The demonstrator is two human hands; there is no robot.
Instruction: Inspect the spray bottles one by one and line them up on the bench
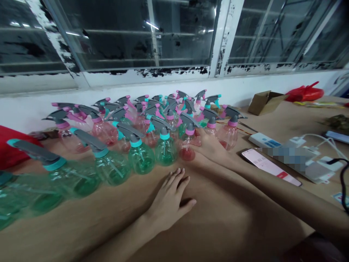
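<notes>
My left hand (170, 200) lies palm down on the brown tabletop (218, 233), its fingers stretched and the thumb apart, with nothing in it. My right hand (208, 145) grips a pink spray bottle (187, 154) from its right side, one finger across the front of the clear body. That bottle stands upright, with a grey trigger head and a pink collar. Directly left of it stands a green spray bottle (165, 153) with a turquoise collar. More green bottles, including one nearby (141, 160), continue the front row leftward. Behind them several pink and green bottles stand crowded together, partly hidden.
Right of my right arm lie a lit phone (269, 165) and a white power strip (264, 141) with plugs and cables. An open cardboard box (265, 103) and a red plastic bag (305, 92) sit at the back right. Red material (16, 145) lies far left. Windows rise behind.
</notes>
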